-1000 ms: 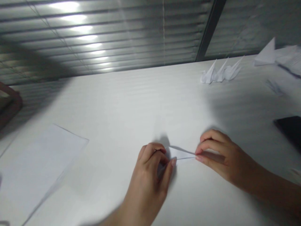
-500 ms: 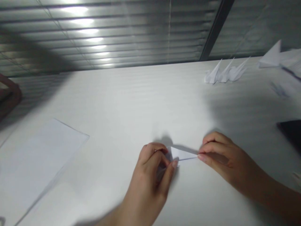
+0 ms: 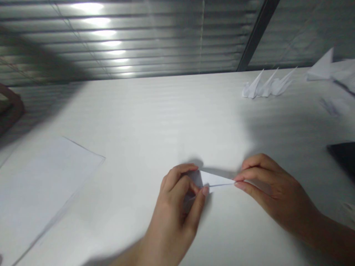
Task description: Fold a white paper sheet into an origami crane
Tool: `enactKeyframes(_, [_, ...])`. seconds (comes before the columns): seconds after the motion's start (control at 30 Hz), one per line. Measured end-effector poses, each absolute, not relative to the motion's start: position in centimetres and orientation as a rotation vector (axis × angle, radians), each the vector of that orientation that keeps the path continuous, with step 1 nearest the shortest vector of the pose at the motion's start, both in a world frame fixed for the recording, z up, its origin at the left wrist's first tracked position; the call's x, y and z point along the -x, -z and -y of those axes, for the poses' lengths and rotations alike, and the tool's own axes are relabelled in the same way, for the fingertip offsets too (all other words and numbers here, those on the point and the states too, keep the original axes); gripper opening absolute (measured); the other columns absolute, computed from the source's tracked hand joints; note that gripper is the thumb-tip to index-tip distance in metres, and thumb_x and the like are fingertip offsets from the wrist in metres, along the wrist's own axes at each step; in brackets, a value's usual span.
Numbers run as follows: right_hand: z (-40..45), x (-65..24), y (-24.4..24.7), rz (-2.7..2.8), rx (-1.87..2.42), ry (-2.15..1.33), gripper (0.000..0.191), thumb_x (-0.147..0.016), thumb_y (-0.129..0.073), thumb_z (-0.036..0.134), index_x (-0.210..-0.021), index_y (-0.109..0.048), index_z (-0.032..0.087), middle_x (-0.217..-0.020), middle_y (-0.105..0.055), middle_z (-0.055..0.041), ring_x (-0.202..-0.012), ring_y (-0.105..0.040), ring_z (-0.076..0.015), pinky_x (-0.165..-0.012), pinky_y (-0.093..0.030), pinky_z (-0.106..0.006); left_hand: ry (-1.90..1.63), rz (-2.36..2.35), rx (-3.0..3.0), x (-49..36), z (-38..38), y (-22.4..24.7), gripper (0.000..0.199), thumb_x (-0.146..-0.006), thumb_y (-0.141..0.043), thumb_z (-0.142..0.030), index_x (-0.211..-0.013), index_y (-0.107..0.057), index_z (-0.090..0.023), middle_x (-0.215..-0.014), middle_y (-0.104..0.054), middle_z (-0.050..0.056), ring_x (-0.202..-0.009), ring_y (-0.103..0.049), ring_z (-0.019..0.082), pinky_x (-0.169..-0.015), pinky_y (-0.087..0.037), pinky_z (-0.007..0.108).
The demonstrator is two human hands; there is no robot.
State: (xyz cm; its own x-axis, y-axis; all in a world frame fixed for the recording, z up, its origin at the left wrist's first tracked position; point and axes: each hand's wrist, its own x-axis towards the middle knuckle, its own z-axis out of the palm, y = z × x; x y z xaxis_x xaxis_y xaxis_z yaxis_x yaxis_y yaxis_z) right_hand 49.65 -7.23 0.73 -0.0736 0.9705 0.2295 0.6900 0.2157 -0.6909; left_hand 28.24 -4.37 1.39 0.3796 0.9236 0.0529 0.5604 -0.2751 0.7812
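Note:
Between my two hands is a small folded piece of white paper, tapering to a point on its right. My left hand pinches its wider left part between thumb and curled fingers, which hide some of the folds. At the other end, the thumb and fingertips of my right hand are closed on the narrow tip. A crease or slit runs lengthwise along the paper's lower side. The piece is at the white table's surface or just above it; I cannot tell which.
White paper sheets lie at the left. Several pointed folded paper figures stand in a row at the back right, near a larger folded triangle. A dark flat object lies at the right edge. Window blinds border the table's back.
My left fingers have shifted slightly, showing more of the folded paper's left part. Both hands keep their pinch, and the view has moved a little.

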Motion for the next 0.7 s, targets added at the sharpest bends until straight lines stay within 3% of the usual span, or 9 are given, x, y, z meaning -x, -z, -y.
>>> enactKeyframes(0.7, [7.39, -49.59, -0.66, 1.735, 1.554, -0.737, 0.014, -0.087, -0.058, 0.016, -0.078, -0.061, 0.026, -0.084, -0.052, 0.0004, -0.08, -0.053, -0.014, -0.069, -0.042, -0.026, -0.66, -1.259, -1.911, -28.4, 4.11, -1.54, 0.017, -0.09, -0.054, -0.019, -0.073, -0.052, -0.022, -0.113, -0.053, 0.004, -0.107, -0.052, 0.018, -0.093, -0.042, 0.03])
